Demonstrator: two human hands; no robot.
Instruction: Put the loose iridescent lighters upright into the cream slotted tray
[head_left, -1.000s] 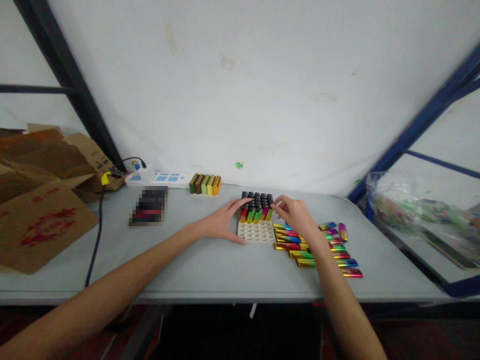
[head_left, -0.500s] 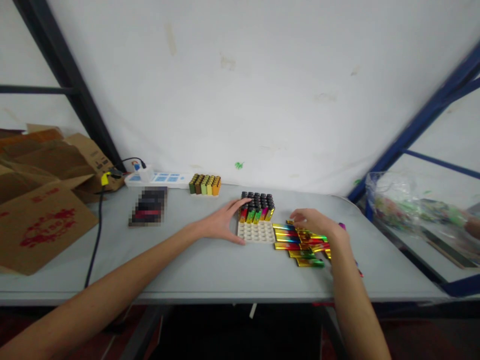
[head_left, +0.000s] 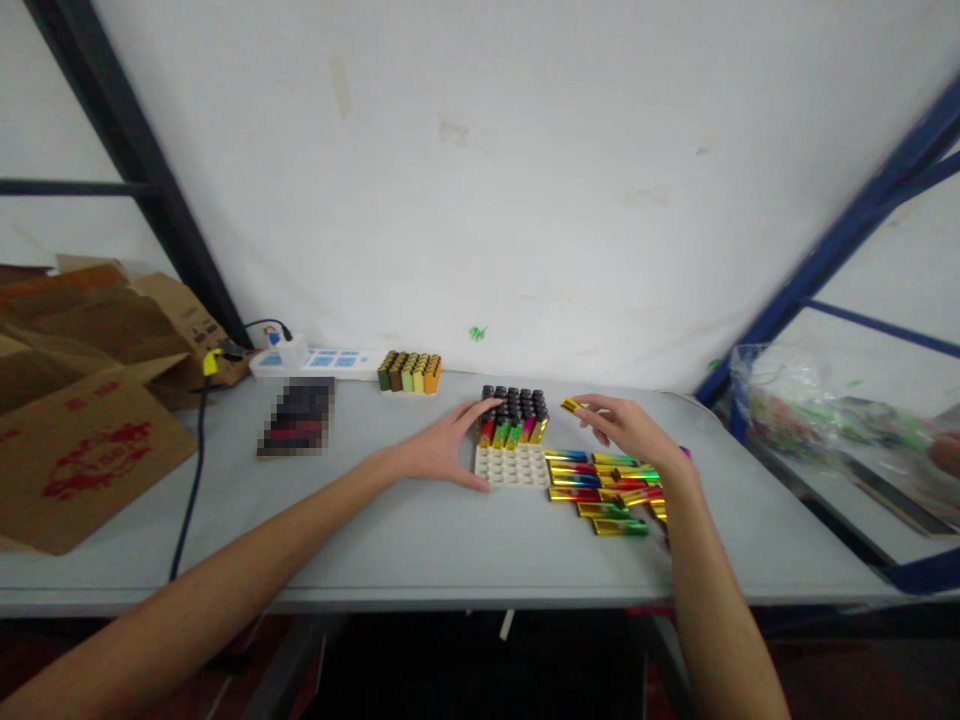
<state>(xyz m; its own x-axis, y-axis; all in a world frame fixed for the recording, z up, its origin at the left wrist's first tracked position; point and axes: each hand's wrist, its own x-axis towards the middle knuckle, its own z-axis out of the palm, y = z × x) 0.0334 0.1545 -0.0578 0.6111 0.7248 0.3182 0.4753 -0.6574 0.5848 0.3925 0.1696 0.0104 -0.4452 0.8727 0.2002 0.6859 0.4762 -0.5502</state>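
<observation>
My left hand [head_left: 442,447] spans the left side of a white holed tray [head_left: 514,467], thumb at its front left corner and fingertips against the lighters at its back. These black-topped lighters [head_left: 514,415] stand upright in the rear rows; the front holes show bare. To the right of the tray my right hand [head_left: 619,425] is raised, pinching one gold lighter [head_left: 571,405] by its end, its other end pointing left. Beneath and in front of this hand lies a loose pile of shiny, multicoloured lighters [head_left: 589,494], partly hidden by the wrist.
Against the wall stands a second filled tray of gold-topped lighters [head_left: 409,372], beside a white power strip [head_left: 334,362]. A blurred-out dark object [head_left: 296,416] lies at left. Open cardboard boxes [head_left: 97,440] with a black cable [head_left: 196,470] sit farther left. Plastic bags [head_left: 802,410] are beyond the blue frame.
My right hand has lifted from the pile and moved up and slightly left, now with a gold lighter in its fingers. My left hand stays put at the tray.
</observation>
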